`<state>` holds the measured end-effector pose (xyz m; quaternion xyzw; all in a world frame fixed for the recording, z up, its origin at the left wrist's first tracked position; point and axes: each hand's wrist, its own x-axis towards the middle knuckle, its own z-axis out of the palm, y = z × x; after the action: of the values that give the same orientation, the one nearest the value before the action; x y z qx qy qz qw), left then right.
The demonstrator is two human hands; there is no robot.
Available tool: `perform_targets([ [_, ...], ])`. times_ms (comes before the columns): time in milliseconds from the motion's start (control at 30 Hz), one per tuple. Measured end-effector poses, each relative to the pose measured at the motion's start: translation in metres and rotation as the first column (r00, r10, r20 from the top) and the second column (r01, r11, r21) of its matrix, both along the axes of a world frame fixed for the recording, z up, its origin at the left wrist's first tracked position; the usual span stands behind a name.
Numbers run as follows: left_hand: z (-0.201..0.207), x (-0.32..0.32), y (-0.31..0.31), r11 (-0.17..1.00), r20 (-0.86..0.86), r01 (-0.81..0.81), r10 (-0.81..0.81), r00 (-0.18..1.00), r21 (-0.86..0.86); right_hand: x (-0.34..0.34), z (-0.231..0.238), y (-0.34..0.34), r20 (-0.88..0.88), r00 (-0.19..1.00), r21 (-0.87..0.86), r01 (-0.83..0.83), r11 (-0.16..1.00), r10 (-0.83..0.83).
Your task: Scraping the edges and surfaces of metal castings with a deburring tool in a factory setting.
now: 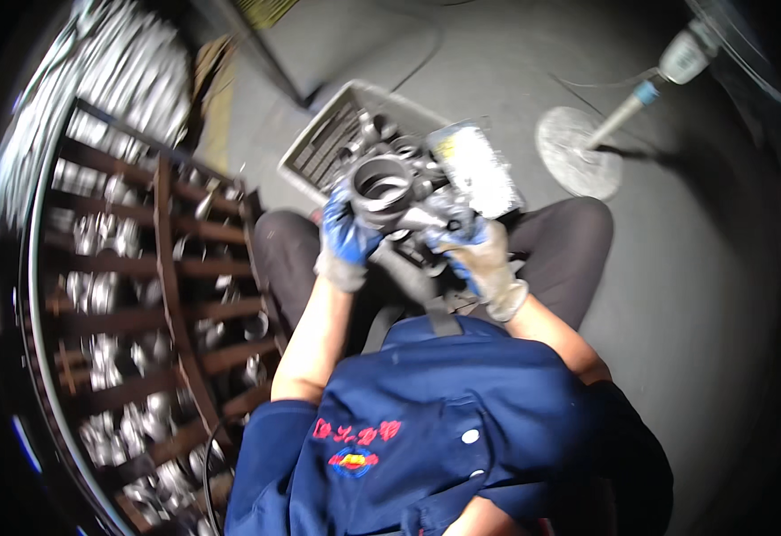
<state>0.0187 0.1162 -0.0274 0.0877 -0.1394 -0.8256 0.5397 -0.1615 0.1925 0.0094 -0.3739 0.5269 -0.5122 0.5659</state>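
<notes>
In the head view, the left hand (347,234) grips the side of a round metal fitting (363,204) above the near edge of the slatted crate (323,147), its open mouth turned up, probably so the bore can be seen. The right hand (481,255) curls close beside it, but blur hides whether it grips anything. The crate of metal parts (373,126) sits just beyond the knees, apparently to keep them within easy reach.

The pipe fitting (379,213) looks smooth metal, the basket (399,102) matt plastic.
</notes>
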Motion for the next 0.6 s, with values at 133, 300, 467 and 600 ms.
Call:
perform_targets([
  [133, 0.003, -0.002, 0.002, 0.977, -0.185, 0.078, -0.041, 0.982, 0.197, 0.003, -0.001, -0.001, -0.306, 0.949, -0.284, -0.014, 0.959, -0.077],
  [300, -0.014, -0.008, 0.012, 0.946, -0.257, 0.158, -0.084, 0.963, 0.284, 0.003, 0.005, 0.001, -0.05, 0.999, -0.211, -0.01, 0.977, -0.001],
  [467, -0.019, -0.02, 0.022, 0.964, -0.192, 0.162, -0.122, 0.974, 0.212, 0.004, 0.017, 0.006, -0.276, 0.961, -0.286, -0.116, 0.951, 0.034],
  [600, -0.011, -0.025, 0.024, 0.963, -0.182, 0.19, -0.156, 0.971, 0.189, 0.007, 0.013, 0.008, -0.3, 0.954, -0.408, -0.131, 0.903, 0.003],
])
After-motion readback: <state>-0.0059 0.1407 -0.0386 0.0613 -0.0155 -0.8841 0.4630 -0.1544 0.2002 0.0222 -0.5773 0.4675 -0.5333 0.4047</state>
